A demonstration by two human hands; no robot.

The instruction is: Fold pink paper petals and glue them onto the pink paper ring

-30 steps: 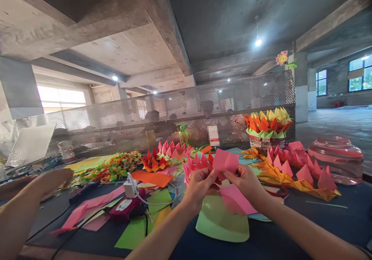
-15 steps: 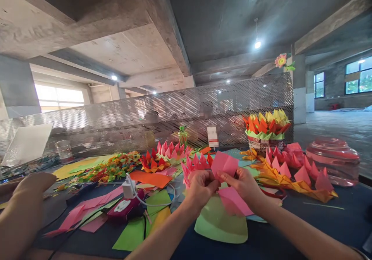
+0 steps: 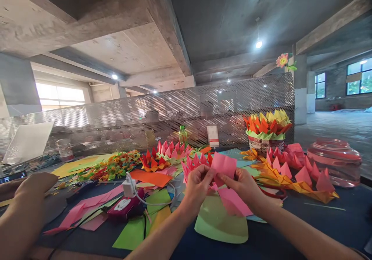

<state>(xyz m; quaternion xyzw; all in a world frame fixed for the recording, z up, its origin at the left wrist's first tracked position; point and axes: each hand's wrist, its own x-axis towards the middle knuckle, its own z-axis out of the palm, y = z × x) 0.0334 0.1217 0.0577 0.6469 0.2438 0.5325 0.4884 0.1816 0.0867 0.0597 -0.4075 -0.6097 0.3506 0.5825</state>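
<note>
Left hand (image 3: 195, 184) at 9 o'clock, right hand (image 3: 243, 184) at 3 pinching squarish pink paper sheet (image 3: 224, 164) — likely folding; next needing firm crease.

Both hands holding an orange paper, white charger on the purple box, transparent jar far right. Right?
One fix: the paper in the left hand and right hand is pink, per the head view. White charger on the purple box, transparent jar far right: correct.
</note>
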